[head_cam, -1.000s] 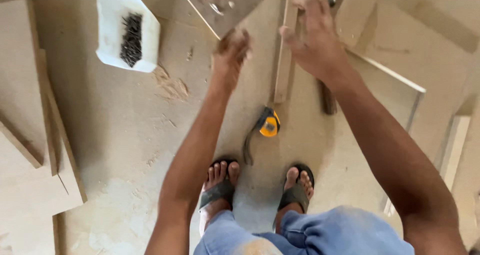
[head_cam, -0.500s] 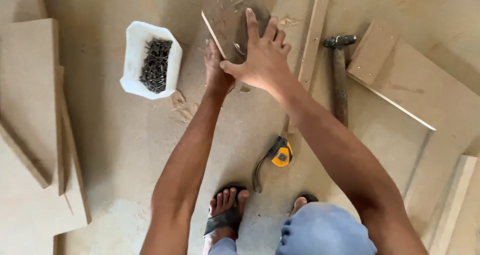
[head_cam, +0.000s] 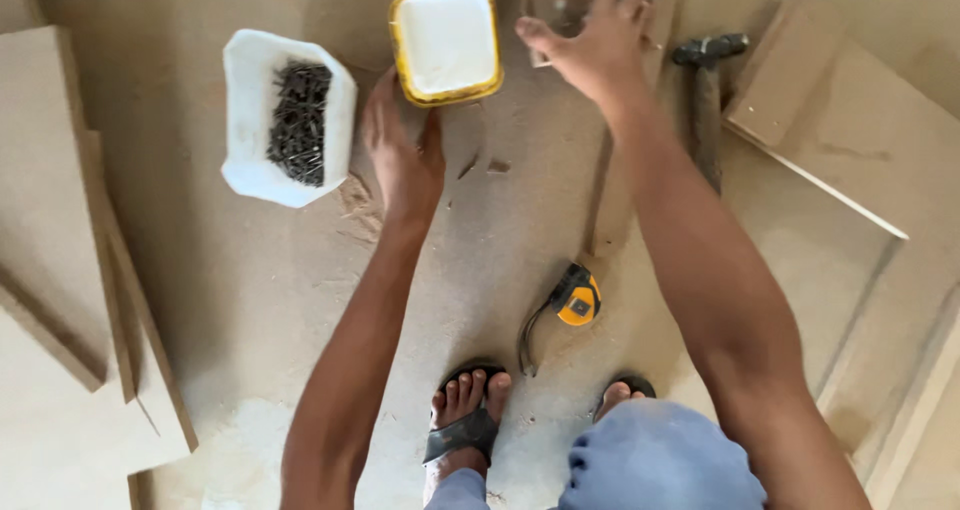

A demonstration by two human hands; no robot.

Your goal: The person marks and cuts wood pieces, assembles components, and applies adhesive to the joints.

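My left hand point(head_cam: 402, 155) lies low over the dusty floor with its fingers apart and holds nothing. Its thumb is at the near edge of a yellow-rimmed tub of white paste point(head_cam: 446, 42), and a white tub of dark nails point(head_cam: 288, 120) stands just to its left. My right hand point(head_cam: 592, 45) reaches to the top of the view, its fingers and thumb spread around a small thin board piece point(head_cam: 556, 5). Most of that board is cut off by the frame's edge.
A hammer point(head_cam: 705, 100) lies right of my right forearm. A narrow wood strip point(head_cam: 612, 195) and a yellow tape measure point(head_cam: 577, 300) lie in front of my sandalled feet point(head_cam: 465, 420). Stacked boards point(head_cam: 50, 230) fill the left side and larger panels point(head_cam: 860, 150) the right.
My left hand has let go of the small board and dropped toward the yellow-rimmed tub. The right hand has carried the board farther away. The view has shifted, bringing the tub into sight.
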